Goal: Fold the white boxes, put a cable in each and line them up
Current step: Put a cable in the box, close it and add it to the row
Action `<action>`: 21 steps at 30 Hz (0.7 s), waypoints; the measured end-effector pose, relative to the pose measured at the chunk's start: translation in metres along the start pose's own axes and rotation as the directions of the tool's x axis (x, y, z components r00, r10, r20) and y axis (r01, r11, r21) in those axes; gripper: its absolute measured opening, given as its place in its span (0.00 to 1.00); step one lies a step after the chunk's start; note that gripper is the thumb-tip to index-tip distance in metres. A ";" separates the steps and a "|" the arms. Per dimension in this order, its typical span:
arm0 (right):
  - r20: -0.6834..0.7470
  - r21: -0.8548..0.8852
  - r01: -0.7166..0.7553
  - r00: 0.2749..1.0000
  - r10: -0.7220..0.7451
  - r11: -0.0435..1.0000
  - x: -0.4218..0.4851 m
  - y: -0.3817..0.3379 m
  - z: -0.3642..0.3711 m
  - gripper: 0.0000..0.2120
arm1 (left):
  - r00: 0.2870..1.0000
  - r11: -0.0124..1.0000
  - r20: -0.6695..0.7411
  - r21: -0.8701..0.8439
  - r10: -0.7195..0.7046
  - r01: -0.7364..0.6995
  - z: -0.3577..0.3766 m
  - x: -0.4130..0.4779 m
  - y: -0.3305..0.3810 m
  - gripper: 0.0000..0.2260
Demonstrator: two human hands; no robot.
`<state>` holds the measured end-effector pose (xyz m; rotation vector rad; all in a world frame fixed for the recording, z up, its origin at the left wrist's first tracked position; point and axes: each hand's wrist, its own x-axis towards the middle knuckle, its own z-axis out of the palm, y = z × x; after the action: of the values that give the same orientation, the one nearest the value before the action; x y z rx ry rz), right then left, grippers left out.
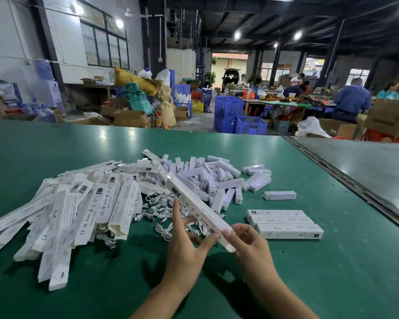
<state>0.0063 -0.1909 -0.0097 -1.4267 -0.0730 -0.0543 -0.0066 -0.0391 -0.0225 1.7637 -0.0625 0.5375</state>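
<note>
A long white cardboard box (198, 210) slants above the glossy green table mat (309, 284). The right hand (249, 242) pinches its near end with curled fingers and thumb. The left hand (187, 247) has its fingers splayed straight, thumb tip seemingly against the box. To the left, flat white box blanks (78, 208) are heaped over tangled white cables (164, 217); to the right, three folded white boxes (286, 223) lie in a row. Blue plastic crates (240, 118) stand in the dim warehouse behind.

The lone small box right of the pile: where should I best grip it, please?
Probably pinch the lone small box across its long sides at mid-length, from above: it lies flat on the table, apart from the pile, both sides free.
</note>
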 end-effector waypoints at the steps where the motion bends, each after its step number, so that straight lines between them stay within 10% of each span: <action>1: -0.007 -0.002 0.008 1.000 -0.008 1.000 0.000 0.000 0.000 0.19 | 0.999 0.998 0.004 0.055 0.039 -0.039 -0.001 -0.001 0.000 0.48; 9: -0.007 -0.054 0.083 0.996 -0.084 0.995 0.001 0.007 0.001 0.09 | 0.971 0.933 0.163 0.289 0.172 -0.214 -0.002 0.000 -0.002 0.30; 21: 0.099 -0.181 0.270 0.962 -0.256 0.946 -0.004 0.004 -0.001 0.13 | 0.984 0.981 0.143 0.144 0.108 -0.129 -0.008 0.003 -0.003 0.26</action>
<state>0.0029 -0.1913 -0.0141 -1.6064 -0.3276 -0.2346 -0.0053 -0.0302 -0.0229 1.9543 -0.2278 0.5199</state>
